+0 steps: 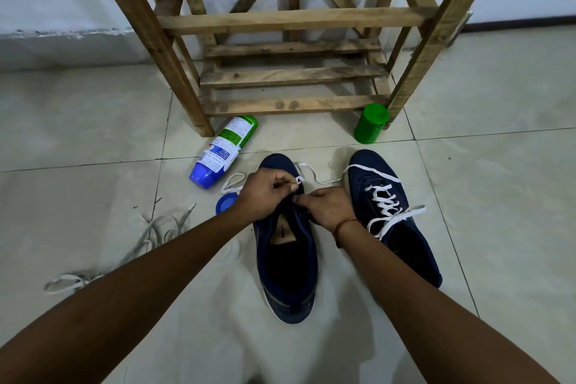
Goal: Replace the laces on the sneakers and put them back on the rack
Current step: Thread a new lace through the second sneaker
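L hand [261, 193] is curled, thumb + forefinger pinching the tip of a flat white lace [307, 167] just over the toe-side eyelets of the centre navy fabric sneaker [286, 262]. R hand [327, 207] is curled too, fingers dug into the eyelet edge of the same shoe and gripping the upper. Its fingertips are partly hidden, so we can't tell if it also holds lace. The hands are nearly touching. There's a thin red thread band [343, 224] on the R wrist.

The lace trails both ways: one loop lies on the floor left of the toe, the other end snakes right twd the second shoe. The centre sneaker sits toe away from us w/ its mouth open and insole visible. We can't see how many eyelets are threaded, as the hands cover them.

The right-side navy fabric sneaker [402, 227] is just beside it, laced in white w/ the ends loose across the top.

Both shoes are on the pale tiled floor [93, 121], in front of the bare-wood slatted rack [293, 22], not on it.

Misc:
- A green/blue/white spray can [223, 153] lies on its side by the rack's front-left leg.
- A round blue cap [225, 204] is near the L hand, partly hidden behind it.
- A green cylindrical plastic cap [371, 123] stands upright by the front-right leg.
- A tangle of greyish-white laces [149, 237] is on the floor far left, well apart from the shoes.
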